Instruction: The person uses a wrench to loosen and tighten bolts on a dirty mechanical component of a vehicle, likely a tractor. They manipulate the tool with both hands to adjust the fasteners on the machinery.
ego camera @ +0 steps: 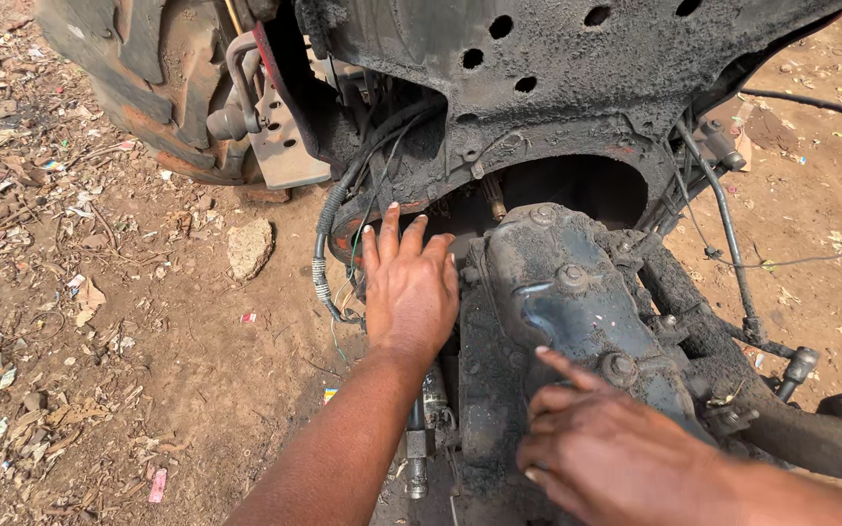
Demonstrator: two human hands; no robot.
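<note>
We see the greasy housing (577,302) lying between our hands, its long axis running away from us, the right hand (606,453) resting open on its near end and the left hand (409,287) flat, fingers spread, holding nothing, beside it.

Open-air repair yard. Bare dirt ground (187,390) strewn with litter and dry leaves at 9 o'clock; large mud-caked tyre (138,78) at 11 o'clock; grease-blackened machine housing (557,78) at 12 o'clock; loose cables (328,253) at centre; stone (248,246).
</note>
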